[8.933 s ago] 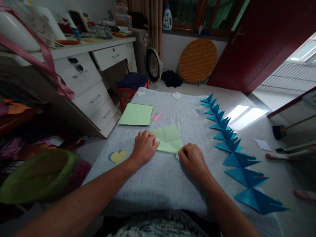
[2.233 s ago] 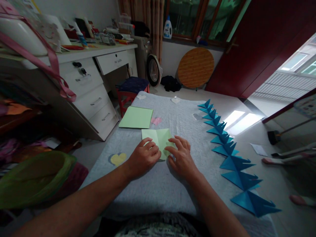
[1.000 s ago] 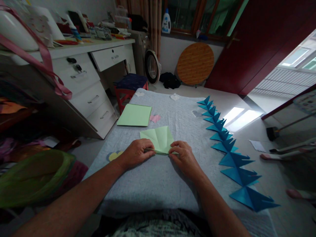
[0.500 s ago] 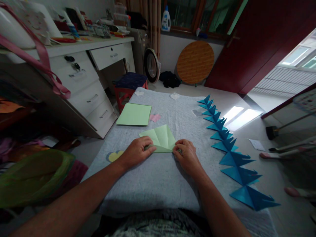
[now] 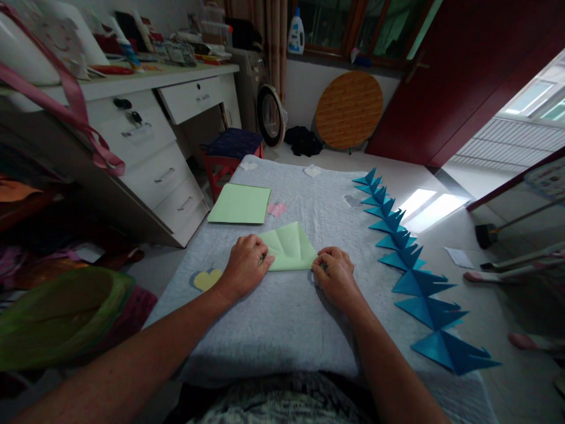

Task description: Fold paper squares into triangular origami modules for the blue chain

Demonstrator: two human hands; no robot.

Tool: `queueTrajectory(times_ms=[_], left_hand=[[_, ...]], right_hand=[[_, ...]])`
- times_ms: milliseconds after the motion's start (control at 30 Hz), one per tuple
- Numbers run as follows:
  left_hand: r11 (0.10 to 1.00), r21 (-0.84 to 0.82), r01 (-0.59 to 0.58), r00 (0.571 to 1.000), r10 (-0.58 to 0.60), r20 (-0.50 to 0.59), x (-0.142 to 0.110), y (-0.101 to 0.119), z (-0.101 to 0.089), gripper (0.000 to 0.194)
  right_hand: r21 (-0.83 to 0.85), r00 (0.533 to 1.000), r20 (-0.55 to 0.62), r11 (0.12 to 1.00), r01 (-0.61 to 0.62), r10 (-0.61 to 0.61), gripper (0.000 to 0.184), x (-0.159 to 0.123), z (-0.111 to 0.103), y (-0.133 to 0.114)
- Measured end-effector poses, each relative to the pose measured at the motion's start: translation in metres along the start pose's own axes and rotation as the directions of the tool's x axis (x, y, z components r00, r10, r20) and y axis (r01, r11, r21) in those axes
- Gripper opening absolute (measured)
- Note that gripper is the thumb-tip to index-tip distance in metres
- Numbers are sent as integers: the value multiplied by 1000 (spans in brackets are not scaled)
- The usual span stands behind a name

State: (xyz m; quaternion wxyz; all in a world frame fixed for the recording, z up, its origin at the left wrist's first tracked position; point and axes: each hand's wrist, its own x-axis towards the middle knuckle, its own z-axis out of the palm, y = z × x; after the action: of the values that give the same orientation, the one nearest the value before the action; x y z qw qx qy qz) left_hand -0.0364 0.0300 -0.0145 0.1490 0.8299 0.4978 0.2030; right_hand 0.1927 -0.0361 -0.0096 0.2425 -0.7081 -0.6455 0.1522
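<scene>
A creased sheet of light green paper (image 5: pixel 289 246) lies on the cloth-covered table (image 5: pixel 282 330), its near edge folded over. My left hand (image 5: pixel 247 262) is closed on the paper's left corner, with the thumb along the near edge. At the right corner my right hand (image 5: pixel 334 272) pinches the paper with curled fingers. Behind the left hand rests a stack of flat green paper (image 5: pixel 241 204). Along the table's right side runs a row of several folded blue paper figures (image 5: pixel 424 285) with pointed tips.
To the left stand a white drawer desk (image 5: pixel 145 141) and a green-lined bin (image 5: pixel 66 312). A red stool (image 5: pixel 229 153) with a dark cushion touches the far left area. Beyond are an open washing machine (image 5: pixel 270 115) and a round wooden tabletop (image 5: pixel 349 111).
The paper's near flap, raised earlier, now lies flatter. My left hand has moved slightly left and up along the edge; my right hand has shifted slightly right.
</scene>
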Motion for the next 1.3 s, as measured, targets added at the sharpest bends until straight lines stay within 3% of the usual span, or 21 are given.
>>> queueTrajectory(times_ms=[133,367,1300], left_hand=[[993,65,102,995,-103,18,-1,5,-1,18],[982,99,163,984,-169,51,2,9,-4,19],[970,138,199,978,-205,29,7,10,-3,19]], right_hand=[[-33,1000,3,999,-3,4,12,0,1,-1],[-83,999,-26,996,16,-19,15,1,5,1],[-109,1000,-15,994,21,-23,13,0,4,1]])
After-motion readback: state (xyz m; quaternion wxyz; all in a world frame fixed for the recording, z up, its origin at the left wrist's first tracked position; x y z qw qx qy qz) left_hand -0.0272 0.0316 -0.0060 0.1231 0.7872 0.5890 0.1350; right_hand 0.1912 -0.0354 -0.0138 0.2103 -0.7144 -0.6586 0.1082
